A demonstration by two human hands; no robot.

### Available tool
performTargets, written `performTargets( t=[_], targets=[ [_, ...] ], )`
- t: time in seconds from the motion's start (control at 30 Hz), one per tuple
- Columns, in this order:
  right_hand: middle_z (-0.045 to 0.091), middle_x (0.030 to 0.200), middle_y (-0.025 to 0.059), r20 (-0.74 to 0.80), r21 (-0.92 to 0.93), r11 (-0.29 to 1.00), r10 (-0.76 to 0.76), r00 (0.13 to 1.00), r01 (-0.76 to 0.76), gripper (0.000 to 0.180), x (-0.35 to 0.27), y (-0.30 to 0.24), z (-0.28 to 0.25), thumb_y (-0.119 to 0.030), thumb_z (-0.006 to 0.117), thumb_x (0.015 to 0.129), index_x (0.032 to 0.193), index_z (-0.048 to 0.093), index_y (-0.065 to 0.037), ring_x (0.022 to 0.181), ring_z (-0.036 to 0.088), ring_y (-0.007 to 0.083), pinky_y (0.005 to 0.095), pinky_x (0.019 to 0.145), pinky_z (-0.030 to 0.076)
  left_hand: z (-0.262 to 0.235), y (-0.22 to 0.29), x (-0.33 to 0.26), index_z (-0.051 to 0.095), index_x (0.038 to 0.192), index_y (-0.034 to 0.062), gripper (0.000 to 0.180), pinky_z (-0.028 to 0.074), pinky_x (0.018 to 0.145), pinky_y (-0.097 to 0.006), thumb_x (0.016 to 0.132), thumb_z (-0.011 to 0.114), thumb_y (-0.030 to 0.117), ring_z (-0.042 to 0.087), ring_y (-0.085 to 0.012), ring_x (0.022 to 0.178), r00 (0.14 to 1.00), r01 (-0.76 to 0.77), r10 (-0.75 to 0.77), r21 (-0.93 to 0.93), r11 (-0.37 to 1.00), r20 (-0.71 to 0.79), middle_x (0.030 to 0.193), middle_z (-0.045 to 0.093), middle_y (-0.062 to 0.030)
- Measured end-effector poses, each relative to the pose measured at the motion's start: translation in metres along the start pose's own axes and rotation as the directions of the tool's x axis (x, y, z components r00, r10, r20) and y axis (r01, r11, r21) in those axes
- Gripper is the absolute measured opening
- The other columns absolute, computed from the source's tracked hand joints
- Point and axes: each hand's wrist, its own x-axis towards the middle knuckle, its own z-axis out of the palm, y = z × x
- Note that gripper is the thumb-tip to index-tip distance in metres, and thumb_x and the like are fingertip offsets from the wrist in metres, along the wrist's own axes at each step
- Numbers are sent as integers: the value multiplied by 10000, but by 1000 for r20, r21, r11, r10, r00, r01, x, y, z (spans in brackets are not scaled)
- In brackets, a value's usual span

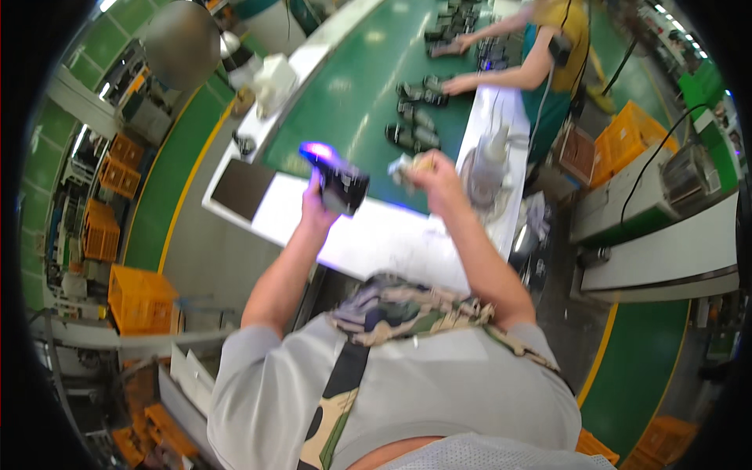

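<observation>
My left hand (315,210) is wrapped round a dark, glossy shoe (345,190), raised above the white worktop (384,247). Violet light shines on the shoe's upper left end. Level with it on the right, my right hand (441,184) pinches a small pale wad (402,170), perhaps a cloth; blur hides its exact kind. The two hands are apart, and the wad does not touch the shoe. Beyond them, several black shoes (413,139) lie along the right side of a green conveyor belt (337,90).
A co-worker's hand (460,84) reaches over the belt among the shoes from the right. A translucent bottle (492,153) stands on the white ledge beside my right hand. Orange crates (141,300) sit on the floor at left, with another orange crate (633,137) at right.
</observation>
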Motion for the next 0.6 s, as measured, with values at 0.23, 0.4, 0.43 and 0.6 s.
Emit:
performTargets(
  t=[0.23, 0.4, 0.43, 0.6],
  targets=[
    [606, 775, 18, -23, 112, 991, 73, 997, -70, 200, -2, -21, 9, -64, 759, 759, 835, 575, -54, 656, 561, 106, 248, 605, 448, 14, -20, 8, 508, 1302, 74, 513, 395, 1053, -494, 945, 516, 443, 554, -323, 1168, 999, 28, -28, 2, 1000, 27, 1275, 583, -137],
    [601, 761, 9, -57, 101, 990, 102, 993, -96, 201, -7, -12, 15, -82, 773, 749, 826, 588, -62, 641, 549, 98, 241, 597, 436, 12, -26, -1, 507, 1294, 63, 521, 398, 1052, -493, 922, 567, 422, 556, -326, 1165, 1000, 32, -31, -61, 998, 3, 1269, 585, -146],
    [601, 761, 9, -54, 98, 990, 107, 993, -101, 201, -6, -10, 15, -82, 773, 749, 826, 588, -62, 641, 549, 98, 241, 597, 436, 12, -26, -4, 505, 1288, 58, 515, 397, 1054, -491, 915, 584, 404, 557, -328, 1163, 999, 17, -19, -47, 999, -36, 1256, 590, -149],
    [588, 718, 4, -112, 41, 986, 167, 980, -164, 184, -1, -2, 26, -67, 769, 741, 791, 592, -62, 604, 523, 91, 238, 565, 412, -2, -19, -9, 515, 1243, 52, 445, 420, 1037, -474, 890, 640, 292, 579, -320, 1122, 989, -53, 48, -29, 998, -138, 1188, 615, -136]
  ],
)
